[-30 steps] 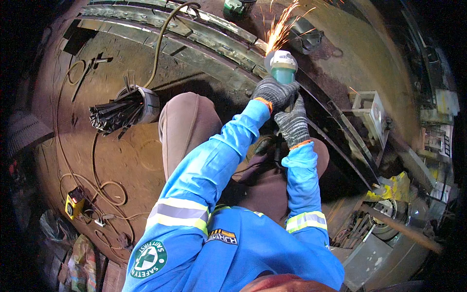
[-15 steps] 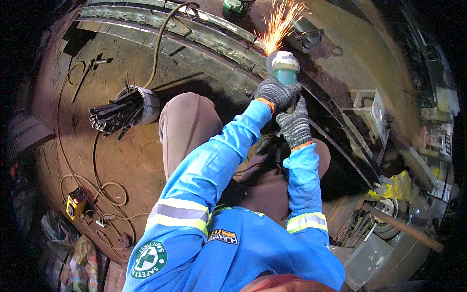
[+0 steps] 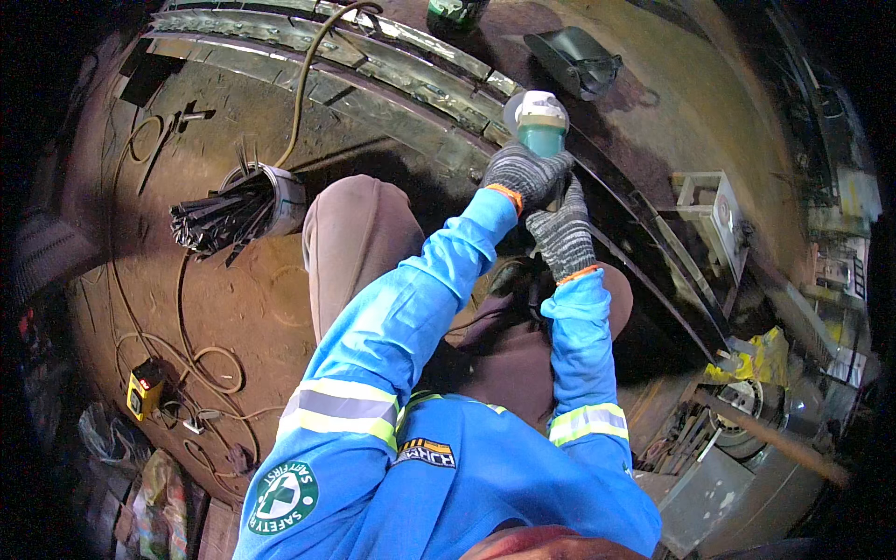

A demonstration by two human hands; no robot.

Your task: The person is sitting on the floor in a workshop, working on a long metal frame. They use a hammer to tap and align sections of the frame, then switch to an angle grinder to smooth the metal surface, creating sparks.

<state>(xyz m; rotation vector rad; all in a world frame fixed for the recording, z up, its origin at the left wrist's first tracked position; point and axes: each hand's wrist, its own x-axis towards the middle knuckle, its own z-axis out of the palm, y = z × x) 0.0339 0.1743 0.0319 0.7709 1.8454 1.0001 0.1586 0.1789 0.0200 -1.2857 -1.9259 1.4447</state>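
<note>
Both my hands, in grey striped knit gloves with orange cuffs, grip a teal angle grinder (image 3: 543, 138) with a pale head and a disc at its left side. My left hand (image 3: 527, 175) wraps round its body close behind the head. Farther back, my right hand (image 3: 563, 233) closes on the rear part, which is mostly hidden by the gloves. The grinder's head is over the long curved metal beam (image 3: 411, 103), which runs from the far left down to the right. No sparks show; whether the disc touches the metal cannot be made out.
A welding mask (image 3: 574, 63) lies beyond the beam. Left of my knee, a white bucket (image 3: 287, 201) holds dark metal strips. Cables (image 3: 219, 371) coil across the floor near a yellow-black box (image 3: 144, 390). At right stand a white stool-like frame (image 3: 714, 215) and a tray of rods (image 3: 681, 437).
The spray of sparks beyond the grinder has stopped. The grinder and both hands have shifted slightly left and farther away.
</note>
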